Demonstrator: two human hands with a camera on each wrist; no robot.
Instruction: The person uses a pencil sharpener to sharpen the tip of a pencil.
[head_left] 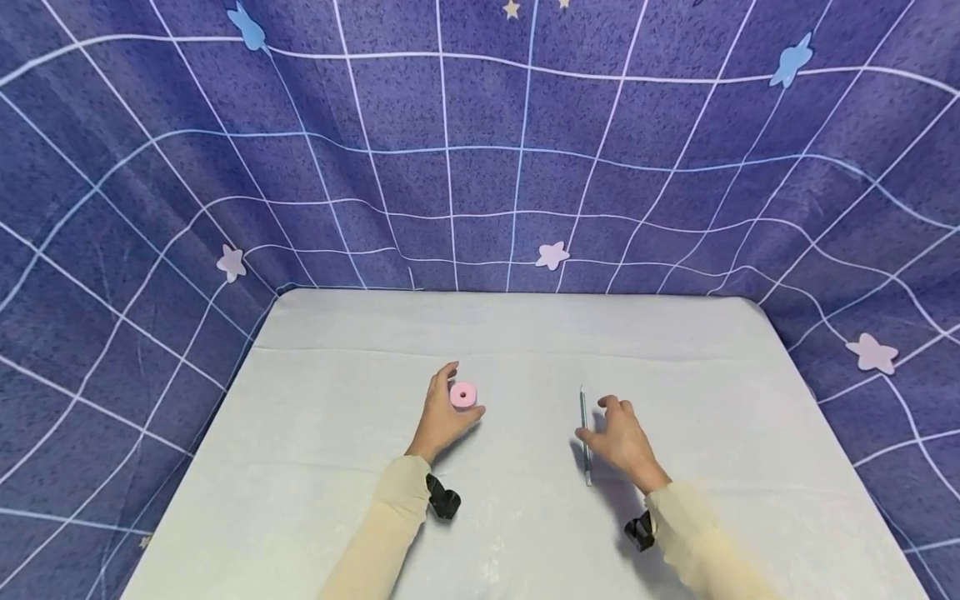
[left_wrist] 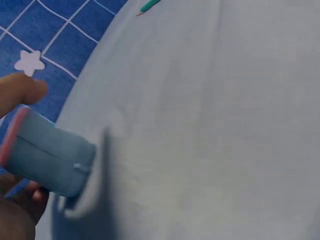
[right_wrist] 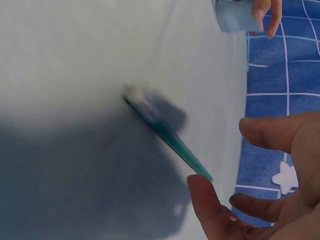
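Observation:
A pencil sharpener (head_left: pixel 462 395) with a pink, holed top and pale blue body (left_wrist: pixel 50 152) stands on the table, left of centre. Around it curves my left hand (head_left: pixel 441 417), thumb on the near side and fingers on the far side. Gaps show between the hand and the pink top; contact lower down cannot be made out. A green pencil (head_left: pixel 584 450) lies to the right, pointing away from me. Over it hovers my right hand (head_left: pixel 622 437), thumb and fingers apart, holding nothing. In the right wrist view the pencil (right_wrist: pixel 172 140) is blurred, its far part beside a fingertip.
A white cloth covers the table (head_left: pixel 525 533). Behind and at both sides hangs a purple-blue curtain (head_left: pixel 480 183) with grid lines and stars. Black wrist cameras (head_left: pixel 444 502) sit on both wrists.

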